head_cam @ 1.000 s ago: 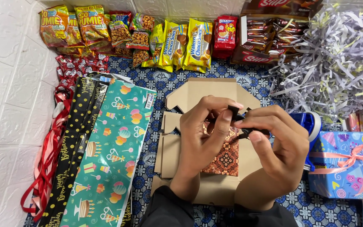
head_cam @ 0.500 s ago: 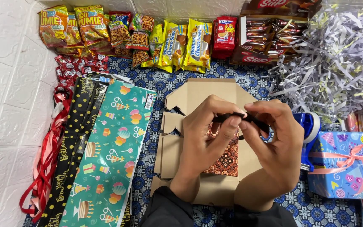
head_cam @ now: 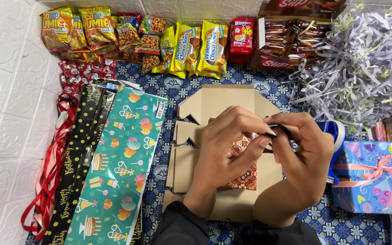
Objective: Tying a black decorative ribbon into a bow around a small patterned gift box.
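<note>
Around the flat cardboard box (head_cam: pixel 214 104) I see little room: wrapping paper (head_cam: pixel 119 168) just left, snack packets (head_cam: pixel 196 47) beyond, blue gift (head_cam: pixel 370 179) and shredded paper (head_cam: pixel 364 63) right.

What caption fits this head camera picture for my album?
Left hand and right hand pinch a small black object above a flat brown cardboard box.

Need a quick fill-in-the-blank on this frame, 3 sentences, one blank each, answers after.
1. Both hands, the left hand and the right hand, pinch a small ____ object between their fingers.
2. Under the hands lies a flattened brown ____ box.
3. The teal birthday-print wrapping paper roll lies to the ____ of that box.

Missing words: black; cardboard; left
</note>
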